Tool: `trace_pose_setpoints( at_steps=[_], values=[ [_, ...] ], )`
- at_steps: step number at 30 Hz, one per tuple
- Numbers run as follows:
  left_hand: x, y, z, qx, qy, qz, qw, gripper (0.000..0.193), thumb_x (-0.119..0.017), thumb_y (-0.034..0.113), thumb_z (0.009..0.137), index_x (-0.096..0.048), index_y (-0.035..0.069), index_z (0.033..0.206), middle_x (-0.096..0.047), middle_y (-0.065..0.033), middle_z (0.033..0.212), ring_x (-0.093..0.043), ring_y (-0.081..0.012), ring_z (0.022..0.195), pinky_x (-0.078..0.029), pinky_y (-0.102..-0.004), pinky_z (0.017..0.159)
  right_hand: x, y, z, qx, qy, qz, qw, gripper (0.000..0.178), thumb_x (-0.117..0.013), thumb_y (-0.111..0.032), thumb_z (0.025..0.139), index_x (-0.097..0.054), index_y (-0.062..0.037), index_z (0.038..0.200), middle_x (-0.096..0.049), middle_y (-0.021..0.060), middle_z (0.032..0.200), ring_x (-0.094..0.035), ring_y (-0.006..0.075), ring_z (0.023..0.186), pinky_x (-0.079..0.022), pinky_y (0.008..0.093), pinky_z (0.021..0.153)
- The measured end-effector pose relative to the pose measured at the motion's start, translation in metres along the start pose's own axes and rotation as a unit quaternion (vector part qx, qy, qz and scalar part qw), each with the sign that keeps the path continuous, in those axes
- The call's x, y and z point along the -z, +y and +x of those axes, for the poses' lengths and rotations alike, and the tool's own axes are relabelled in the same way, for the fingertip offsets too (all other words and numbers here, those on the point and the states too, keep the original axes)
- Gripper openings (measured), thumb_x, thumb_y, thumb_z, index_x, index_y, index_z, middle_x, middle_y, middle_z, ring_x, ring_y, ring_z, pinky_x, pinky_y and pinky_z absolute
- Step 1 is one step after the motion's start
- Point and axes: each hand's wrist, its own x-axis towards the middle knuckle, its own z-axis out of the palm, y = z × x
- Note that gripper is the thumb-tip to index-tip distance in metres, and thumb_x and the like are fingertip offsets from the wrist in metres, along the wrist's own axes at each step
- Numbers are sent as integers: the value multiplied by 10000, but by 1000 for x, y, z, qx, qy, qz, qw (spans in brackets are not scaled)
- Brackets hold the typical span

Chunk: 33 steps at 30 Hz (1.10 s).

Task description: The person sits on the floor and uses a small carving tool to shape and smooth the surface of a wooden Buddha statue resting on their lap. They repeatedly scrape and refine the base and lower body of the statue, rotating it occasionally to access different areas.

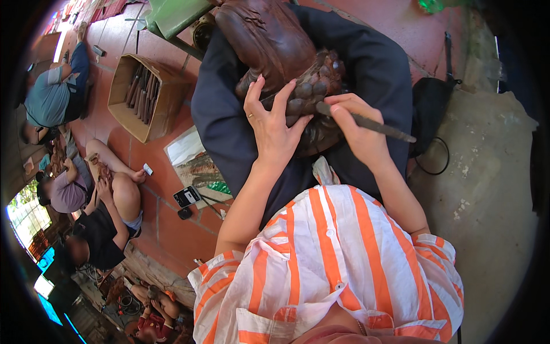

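Observation:
A dark brown wood carving (266,43) rests between my legs, smooth and broad at the far end, with a cluster of rounded knobs (323,80) nearer me. My left hand (270,129) lies on its near left side, fingers spread and fingertips touching the wood. Between the thumb and fingers of my right hand (364,129) is a slim dark stick-like tool (387,129). Its rounded end meets the knobs close to my left thumb, and its other end points to the right. The exact kind of tool cannot be made out.
On the tiled floor to the left stands a cardboard box (169,106) of long wooden-handled tools (143,94). A phone (187,196) lies nearer me. A black bag (429,106) sits at the right, a green plastic piece (177,16) far left. Several people (103,229) sit along the left.

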Motion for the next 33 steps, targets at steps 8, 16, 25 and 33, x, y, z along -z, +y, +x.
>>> trace_pose_setpoints(
  at_steps=[8,16,25,33],
  values=[
    [1,1,0,3,-2,-2,1000,772,-909,118,617,-595,178,1320,-304,-205,1472,-307,-424,1376,-287,-495,1120,5,3,0,-27,-5,49,998,136,-655,-53,900,-696,67,950,-676,118,993,-652,180,885,-508,287,771],
    [3,1,0,1,-5,8,1000,761,-906,129,634,-593,190,1324,-304,-214,1463,-320,-412,1361,-302,-483,1116,6,8,0,-37,-11,50,998,150,-666,-72,896,-703,58,961,-673,137,1033,-655,191,926,-510,299,793],
    [2,1,0,1,-6,9,1000,759,-907,132,635,-593,190,1323,-305,-213,1463,-319,-411,1362,-301,-484,1115,2,7,1,-32,-2,45,998,151,-672,-75,899,-709,55,967,-679,129,1002,-658,194,901,-506,289,801],
    [1,-1,0,-3,-4,4,1000,766,-909,139,629,-590,181,1324,-302,-209,1468,-306,-418,1372,-294,-492,1119,-1,5,0,-3,-1,-27,1000,160,-649,-65,901,-705,68,971,-697,131,1019,-667,195,897,-511,289,813]
  ],
)
